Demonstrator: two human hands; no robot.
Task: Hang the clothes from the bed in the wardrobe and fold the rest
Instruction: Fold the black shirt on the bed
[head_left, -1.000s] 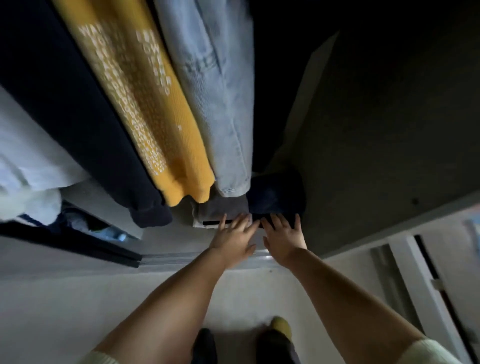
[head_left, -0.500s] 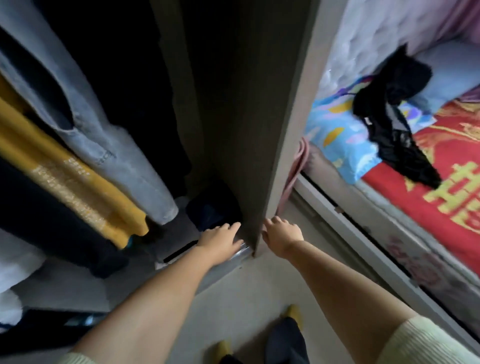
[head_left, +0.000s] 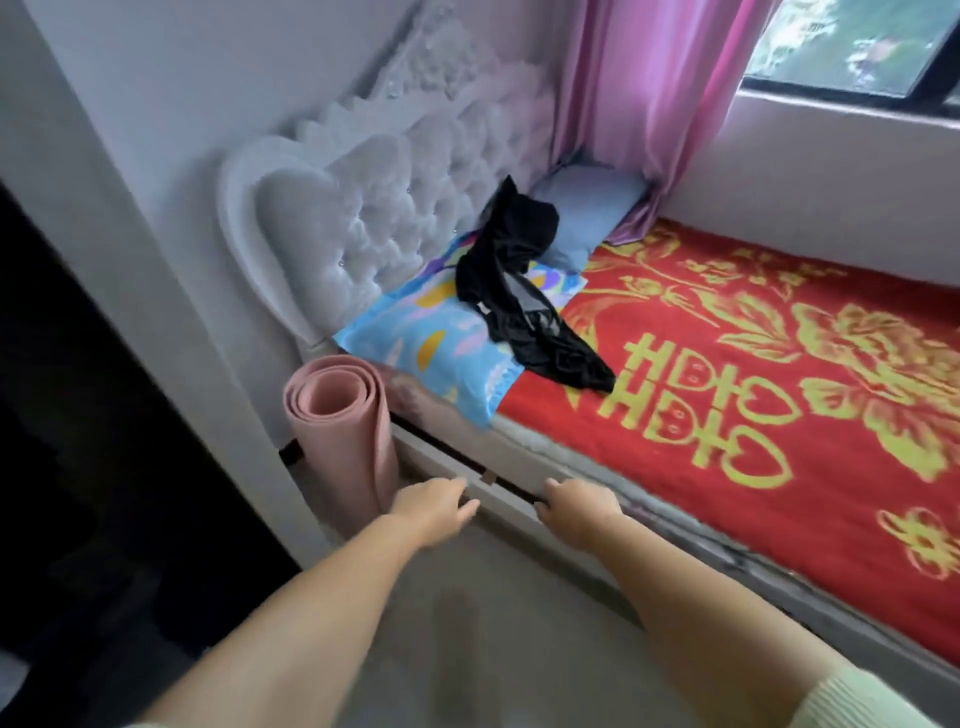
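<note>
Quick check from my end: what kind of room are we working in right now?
Most likely a bedroom. There is a bed with a red and gold blanket, a tufted grey headboard and pillows, a black garment lying across a patterned pillow, and a pink curtain by a window.

Soft daylight enters through the dark-framed window (head_left: 852, 47) at the upper right and falls evenly over the red blanket with yellow patterns (head_left: 753, 374), which shows saturated colour and no hard shadows. The white tufted headboard (head_left: 374, 208) looks pale and slightly washed out. The dark wardrobe opening (head_left: 78, 415) at the left is almost black, with no detail. Motion blur softens the whole frame, most of all the two hands, left (head_left: 434, 512) and right (head_left: 579, 512), and the floor. Wide-angle distortion bends the walls at the edges.
</note>
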